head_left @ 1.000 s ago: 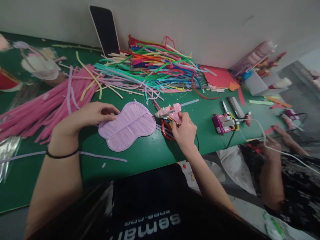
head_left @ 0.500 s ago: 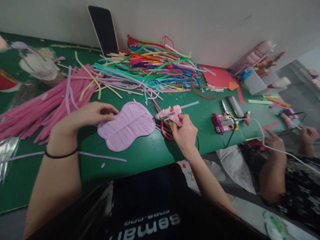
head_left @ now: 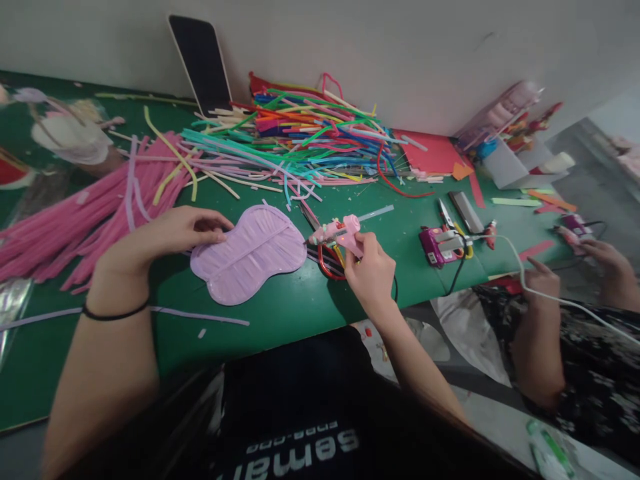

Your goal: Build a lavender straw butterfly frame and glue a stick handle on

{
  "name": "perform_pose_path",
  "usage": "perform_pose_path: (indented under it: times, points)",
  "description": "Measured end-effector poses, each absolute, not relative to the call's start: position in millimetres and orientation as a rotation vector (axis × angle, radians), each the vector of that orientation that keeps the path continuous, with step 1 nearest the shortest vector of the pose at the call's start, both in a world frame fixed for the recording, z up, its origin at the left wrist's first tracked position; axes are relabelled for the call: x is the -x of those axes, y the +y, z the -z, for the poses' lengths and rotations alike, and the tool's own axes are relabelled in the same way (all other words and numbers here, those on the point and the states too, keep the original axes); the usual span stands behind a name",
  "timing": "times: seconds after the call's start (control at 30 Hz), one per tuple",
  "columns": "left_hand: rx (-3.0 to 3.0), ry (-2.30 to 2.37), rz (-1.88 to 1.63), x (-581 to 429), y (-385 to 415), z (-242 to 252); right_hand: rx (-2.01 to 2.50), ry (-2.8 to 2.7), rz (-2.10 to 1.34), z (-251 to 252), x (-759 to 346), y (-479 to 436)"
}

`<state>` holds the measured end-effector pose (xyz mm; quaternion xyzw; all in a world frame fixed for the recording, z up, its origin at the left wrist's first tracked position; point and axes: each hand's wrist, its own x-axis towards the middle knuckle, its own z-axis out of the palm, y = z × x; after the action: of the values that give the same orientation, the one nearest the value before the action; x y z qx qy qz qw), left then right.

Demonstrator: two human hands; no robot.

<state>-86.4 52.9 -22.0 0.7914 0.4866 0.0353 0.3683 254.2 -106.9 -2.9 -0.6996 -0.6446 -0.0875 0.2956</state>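
Note:
A lilac ribbed wing-shaped piece (head_left: 249,255) lies flat on the green table (head_left: 300,313). My left hand (head_left: 170,233) rests at its upper left edge, fingers curled and pinching the rim. My right hand (head_left: 373,270) is closed round the handle of a pink glue gun (head_left: 336,233), whose nozzle points left at the piece's right edge. A clear glue stick juts from the back of the gun.
Pink strips (head_left: 90,207) pile at the left, mixed coloured strips (head_left: 305,140) at the back wall beside a leaning phone (head_left: 200,63). A second pink glue gun (head_left: 440,243), scissors and red foam lie to the right. Another person's hands (head_left: 575,267) work at the right table end.
My hands and the glue gun have hardly moved. The other person's far hand has reached out to a small pink tool at the table's right end.

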Motion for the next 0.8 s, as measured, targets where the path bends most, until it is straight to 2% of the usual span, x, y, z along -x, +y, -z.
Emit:
perform_pose_path:
  times: [0.8]
  points:
    - [-2.017,1.260,-0.071,83.9,49.8,14.8,1.872,-1.879,0.267,-9.0,-261.4,-112.1]
